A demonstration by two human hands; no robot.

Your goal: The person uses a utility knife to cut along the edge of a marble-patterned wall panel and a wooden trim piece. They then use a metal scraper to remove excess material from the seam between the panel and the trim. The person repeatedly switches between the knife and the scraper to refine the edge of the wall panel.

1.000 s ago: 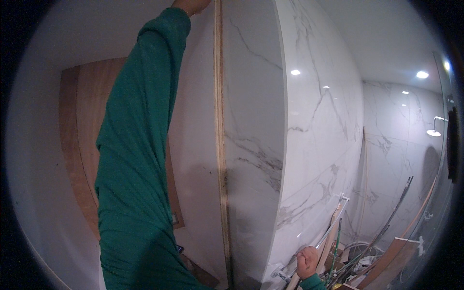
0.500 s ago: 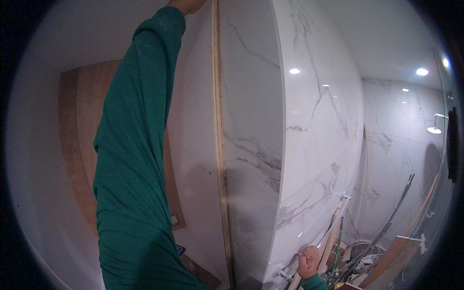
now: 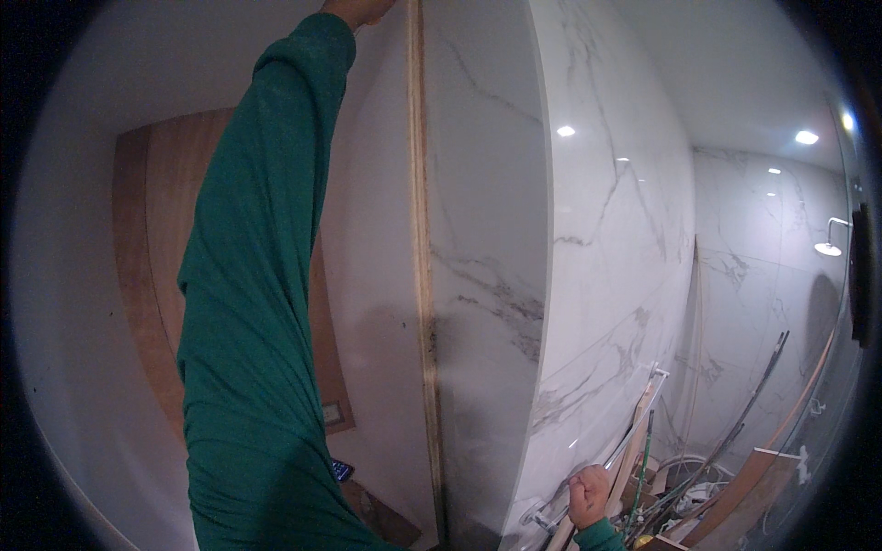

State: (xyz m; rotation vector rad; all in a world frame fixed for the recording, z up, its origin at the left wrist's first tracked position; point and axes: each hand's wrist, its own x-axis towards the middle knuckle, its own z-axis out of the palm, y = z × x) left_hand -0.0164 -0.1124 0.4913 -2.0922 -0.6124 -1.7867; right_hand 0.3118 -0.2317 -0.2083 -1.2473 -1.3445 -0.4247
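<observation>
My left arm, in a green sleeve, stretches up to the top edge. There my left hand [image 3: 366,9] is mostly cut off beside the upper end of a long wooden strip [image 3: 418,184]; its fingers do not show. The strip runs upright along the edge of a marble-patterned panel [image 3: 487,184]. Low on the right, my right hand [image 3: 589,496] is closed in a fist in front of a veined white tiled wall [image 3: 616,275]. A chrome fitting [image 3: 535,516] is mounted right beside it. What the fist holds, if anything, is hidden.
Wooden boards [image 3: 744,496], dark rods [image 3: 767,376] and loose clutter stand at the lower right. A shower head [image 3: 827,249] hangs on the far right. Behind my left arm is a brown wood panel [image 3: 165,239]. A phone-like device [image 3: 343,470] shows beside my sleeve.
The strip, panel and wall edge sit slightly farther right in view. My left arm is nearly unchanged; my right fist has barely shifted and stays closed.
</observation>
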